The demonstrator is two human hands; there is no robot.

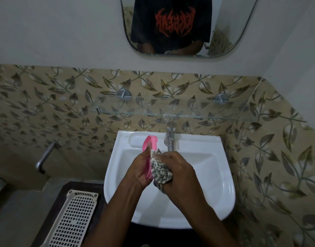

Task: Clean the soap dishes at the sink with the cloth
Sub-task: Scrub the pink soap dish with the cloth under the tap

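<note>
Over the white sink [219, 177] my left hand [138, 170] grips a pink soap dish [149, 142], held on edge with its upper end sticking up past my fingers. My right hand [179, 172] is closed on a bunched grey-and-white striped cloth [161, 171] and presses it against the dish's right face. The lower part of the dish is hidden between my palm and the cloth. No other soap dish is in view.
A chrome tap [169, 138] stands at the back of the basin, just behind my hands. Above it a glass shelf [171, 108] crosses the tiled wall, under a mirror [179, 27]. A cream perforated basket [73, 218] lies on the dark counter at left. A wall tap [45, 156] juts out far left.
</note>
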